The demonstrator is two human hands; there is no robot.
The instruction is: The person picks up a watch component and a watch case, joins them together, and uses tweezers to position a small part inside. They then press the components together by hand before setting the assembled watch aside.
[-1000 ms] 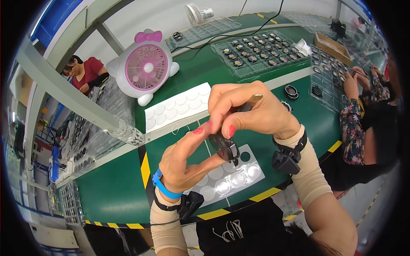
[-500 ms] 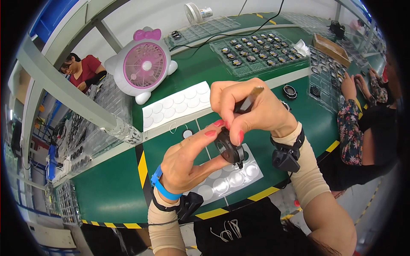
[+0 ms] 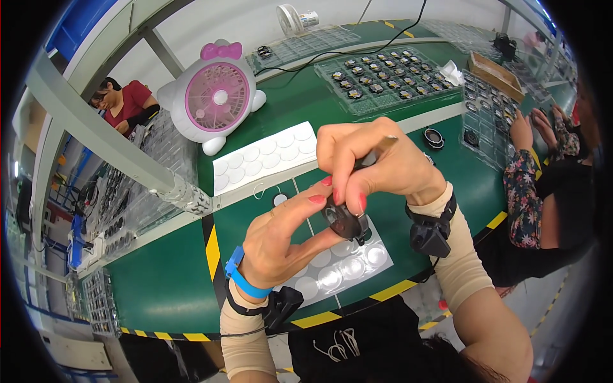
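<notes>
My left hand (image 3: 268, 239) pinches a black round part (image 3: 345, 221) with a glossy face between thumb and fingers, tilted above the bench. My right hand (image 3: 389, 163) is closed around a slim dark tool (image 3: 385, 145) with a metal end, probably tweezers. Its fingertips are against the upper edge of the round part, and the tool's working tip is hidden. Below the hands lies a shiny sheet of round clear stickers (image 3: 354, 265), partly covered. Farther off is a white sheet of round stickers (image 3: 265, 158).
Another black round part (image 3: 433, 138) rests right of my right hand. A tray of small parts (image 3: 389, 76) stands at the back, a pink-and-white fan (image 3: 220, 96) at the back left. A co-worker's hand (image 3: 522, 131) is by a second tray (image 3: 488, 143) on the right.
The round part has tilted slightly in my left hand, and its face catches the light differently. My right hand and the tool have shifted a little to the right.
</notes>
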